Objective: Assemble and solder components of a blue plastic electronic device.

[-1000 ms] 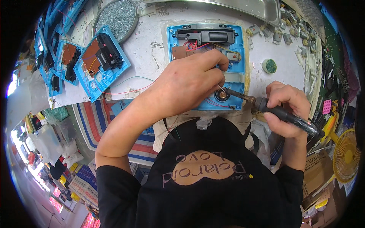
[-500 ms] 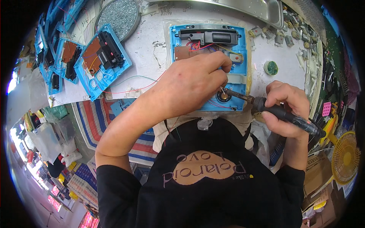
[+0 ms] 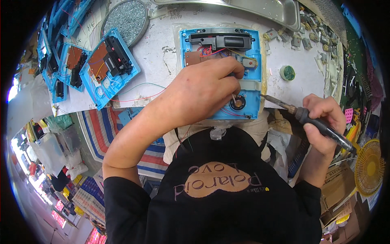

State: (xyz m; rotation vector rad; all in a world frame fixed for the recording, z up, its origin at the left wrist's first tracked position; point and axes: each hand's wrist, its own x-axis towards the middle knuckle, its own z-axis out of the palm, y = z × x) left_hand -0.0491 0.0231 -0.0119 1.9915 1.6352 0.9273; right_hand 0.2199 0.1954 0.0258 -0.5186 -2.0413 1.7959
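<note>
A blue plastic casing [image 3: 254,87] lies open in front of me, fitted with a black part, a brown circuit board [image 3: 192,58], coloured wires and a round speaker [image 3: 237,103]. My left hand [image 3: 209,87] is over the casing, its fingers pinched together. A thin, pale tip shows below the fingers beside the speaker; the rest of it is hidden. In my right hand [image 3: 325,116] is a soldering iron [image 3: 301,114], gripped by its black handle. Its tip points left, at the casing's right edge, apart from the speaker.
A small round tub [image 3: 287,73] of green material stands right of the casing. Similar blue casings [image 3: 133,72] are gathered at the left, near a round tray [image 3: 143,30] of small metal pieces. Loose small motors [image 3: 306,43] and a metal tray [image 3: 280,12] are at the back right. A yellow fan [image 3: 369,167] stands far right.
My right hand has drawn the soldering iron away from the speaker, to the right. My left hand stays pinched over the casing, which sits almost the same.
</note>
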